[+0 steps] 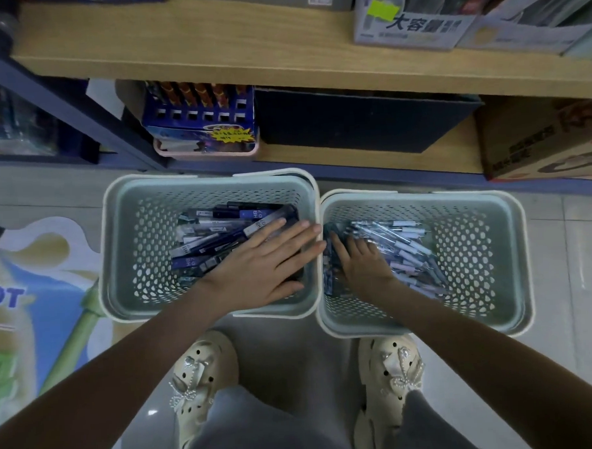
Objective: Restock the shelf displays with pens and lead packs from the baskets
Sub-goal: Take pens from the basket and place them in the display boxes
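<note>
Two pale green perforated baskets stand on the floor before the shelf. The left basket (pixel 125 238) holds dark blue lead packs (pixel 220 227) in a heap. My left hand (pixel 259 263) lies flat over the packs at the basket's right side, fingers straight. The right basket (pixel 475 250) holds several light blue and white pens (pixel 404 246). My right hand (pixel 361 265) reaches down into its left part, fingers among the pens; whether they hold any is hidden.
A blue pen display box (pixel 202 123) with slots sits on the lower shelf behind the left basket, next to a dark box (pixel 358 123) and a cardboard carton (pixel 542 139). Display boxes (pixel 411 19) stand on the upper wooden shelf. My feet are just below the baskets.
</note>
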Demonstrator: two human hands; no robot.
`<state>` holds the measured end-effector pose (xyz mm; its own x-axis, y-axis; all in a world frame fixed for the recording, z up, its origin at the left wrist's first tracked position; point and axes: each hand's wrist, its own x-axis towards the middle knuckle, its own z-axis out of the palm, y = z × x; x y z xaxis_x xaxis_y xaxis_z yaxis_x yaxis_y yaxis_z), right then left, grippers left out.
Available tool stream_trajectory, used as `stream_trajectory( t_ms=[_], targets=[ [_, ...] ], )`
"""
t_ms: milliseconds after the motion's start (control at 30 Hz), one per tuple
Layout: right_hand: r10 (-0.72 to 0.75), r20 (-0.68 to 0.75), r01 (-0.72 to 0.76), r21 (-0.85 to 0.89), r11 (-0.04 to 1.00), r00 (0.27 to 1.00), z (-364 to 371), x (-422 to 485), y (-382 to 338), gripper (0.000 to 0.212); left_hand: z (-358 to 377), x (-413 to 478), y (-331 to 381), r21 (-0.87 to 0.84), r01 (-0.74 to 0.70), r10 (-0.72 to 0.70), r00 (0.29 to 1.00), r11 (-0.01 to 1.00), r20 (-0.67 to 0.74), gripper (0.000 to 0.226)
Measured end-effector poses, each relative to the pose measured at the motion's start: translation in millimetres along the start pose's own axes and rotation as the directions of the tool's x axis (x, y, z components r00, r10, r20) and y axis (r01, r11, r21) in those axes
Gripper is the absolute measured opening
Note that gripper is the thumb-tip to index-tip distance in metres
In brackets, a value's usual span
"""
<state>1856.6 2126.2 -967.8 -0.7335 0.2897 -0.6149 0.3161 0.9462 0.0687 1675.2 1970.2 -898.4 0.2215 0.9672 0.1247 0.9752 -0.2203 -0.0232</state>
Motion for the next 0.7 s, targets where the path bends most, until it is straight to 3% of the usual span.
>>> stream_trajectory(
  t_ms=[233, 333, 500, 700],
  targets=[
    [0.038, -0.013, -0.037, 0.075, 0.996, 0.999, -7.4, -2.3, 2.2, 0.102, 5.7, 0.5, -0.8, -0.020, -0.006, 0.006, 1.000, 1.000, -0.030, 0.063],
    [0.049, -0.001, -0.048, 0.086, 0.995, 0.999, -14.6, -3.6, 4.5, 0.094, 5.1, 1.0, 0.6, -0.030, 0.005, -0.006, 1.000, 1.000, -0.023, 0.063],
    [0.032, 0.093, -0.042, 0.105, 0.994, 0.995, -21.2, -5.5, -0.4, 0.101, 1.7, 2.5, 6.6, -0.075, 0.040, -0.042, 0.999, 0.996, -0.026, 0.061],
    [0.053, 0.061, -0.055, 0.027, 0.998, 0.997, -14.2, -1.9, -6.9, 0.097, 0.6, 2.0, 9.6, -0.066, 0.064, -0.066, 0.997, 0.996, -0.026, 0.061]
  ],
)
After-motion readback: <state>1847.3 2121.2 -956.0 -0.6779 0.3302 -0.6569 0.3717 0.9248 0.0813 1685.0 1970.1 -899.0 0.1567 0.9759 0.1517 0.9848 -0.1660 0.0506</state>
